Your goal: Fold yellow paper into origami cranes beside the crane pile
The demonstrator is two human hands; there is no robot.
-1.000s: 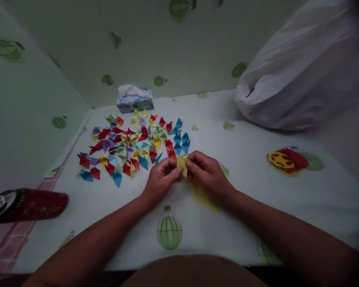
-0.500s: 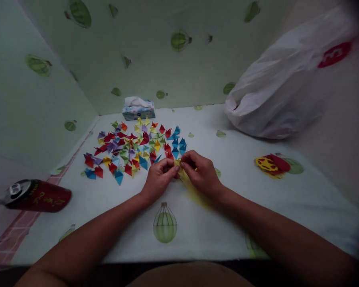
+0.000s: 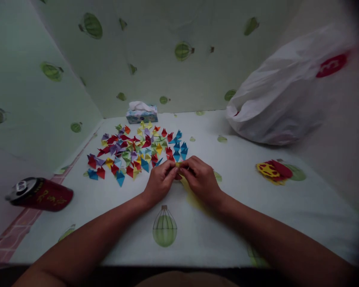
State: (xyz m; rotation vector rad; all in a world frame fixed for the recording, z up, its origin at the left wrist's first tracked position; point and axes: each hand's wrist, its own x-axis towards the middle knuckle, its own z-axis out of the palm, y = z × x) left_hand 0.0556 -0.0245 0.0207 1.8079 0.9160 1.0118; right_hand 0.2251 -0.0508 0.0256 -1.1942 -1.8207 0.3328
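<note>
My left hand and my right hand meet over the middle of the table, fingertips pinched close together. Between them is a thin yellow strip, soft-looking and blurred, which trails down under my right hand. Its upper end shows as a small yellow bit at the fingertips, and the fingers cover most of it. Just beyond my left hand lies a spread of small folded paper cranes in red, blue, yellow, green, purple and orange.
A tissue box stands at the back. On the left a dark red can lies tilted. At right are red and yellow cut-out pieces and a large white plastic bag. Balloon-patterned cloth covers the table and walls.
My hands have drawn closer together, and less yellow shows between the fingertips. The whole view has shifted slightly, so objects sit a little lower. Both hands keep their pinch.
</note>
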